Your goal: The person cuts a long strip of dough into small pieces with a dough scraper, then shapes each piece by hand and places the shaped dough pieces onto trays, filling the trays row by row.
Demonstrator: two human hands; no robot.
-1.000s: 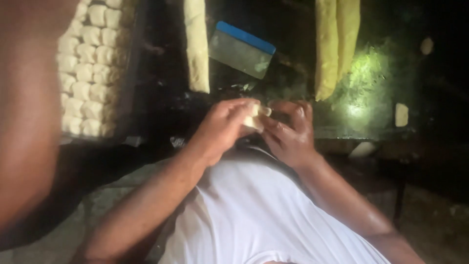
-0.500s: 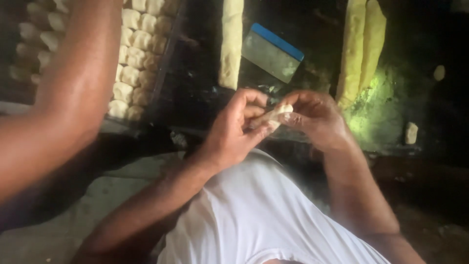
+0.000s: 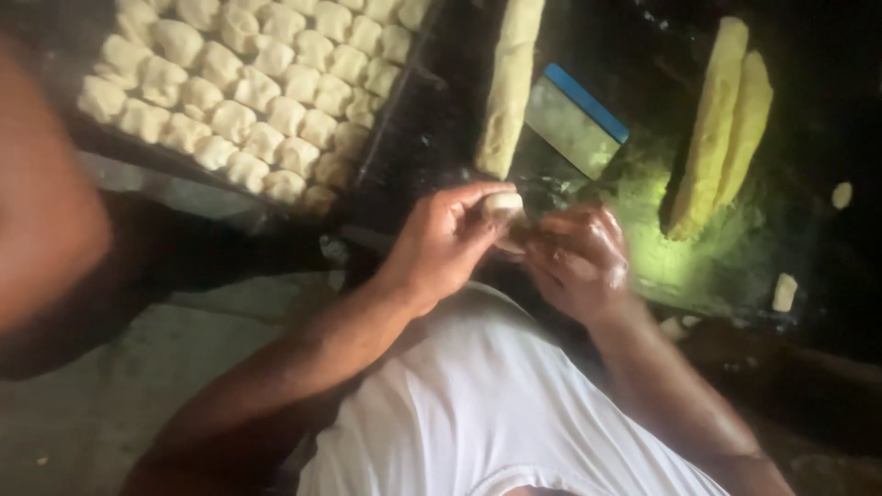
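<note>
Dough piece [image 3: 503, 204], pinched in left hand [image 3: 441, 243] fingertips with the blurred right hand [image 3: 579, 262] cupped loosely against it, could slip and drop.

We see our left hand [image 3: 441, 243] and right hand [image 3: 579, 262] meeting at the near edge of the tabletop [image 3: 680, 257], with a dough piece [image 3: 503, 207] between them, pinched by the fingers [image 3: 478, 197] of the left. Beyond the hands lies a dough log [image 3: 507, 87], and just right of it a scraper [image 3: 574, 124]. Farther right, two more dough logs [image 3: 726, 124] lie side by side. To the far left, a tray [image 3: 386, 129] carries rows of dough pieces [image 3: 257, 92]. Another person's arm [image 3: 41, 211] is at the left edge.
</note>
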